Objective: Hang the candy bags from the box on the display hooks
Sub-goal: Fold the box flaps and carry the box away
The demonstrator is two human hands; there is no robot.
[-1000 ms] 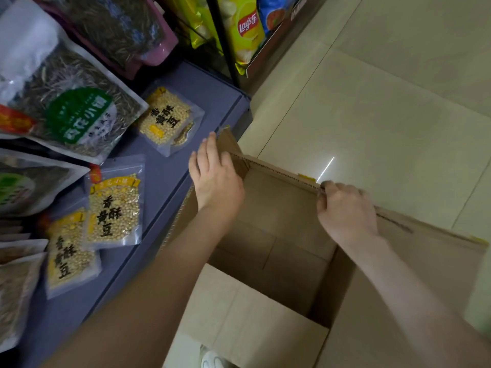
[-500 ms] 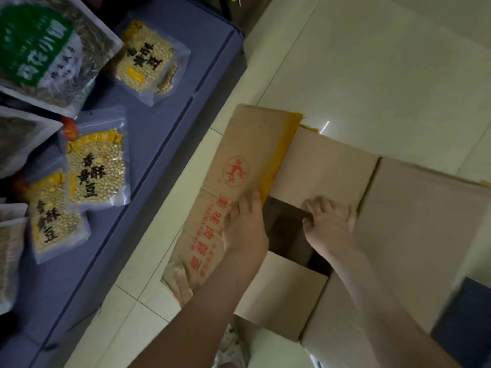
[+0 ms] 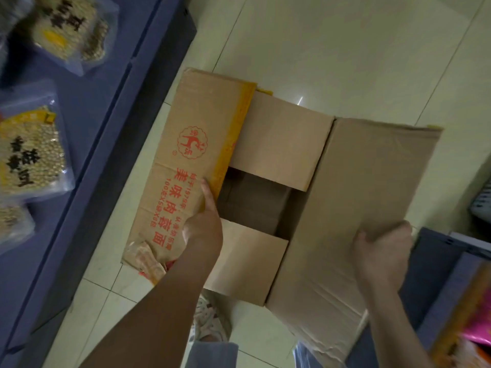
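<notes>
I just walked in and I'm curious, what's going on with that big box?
A person is working at a cardboard box on the floor. Their left hand touches the printed flap, and their right hand grips the plain flap. Through the gap only bare cardboard shows, no candy bags. Snack bags lie on the blue shelf.

box on floor, shelf left of it

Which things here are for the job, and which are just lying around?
For the job: brown cardboard box, left hand on its printed flap, right hand gripping its plain flap.
Lying about: clear bags of yellow beans on the blue shelf, white shoe.
</notes>
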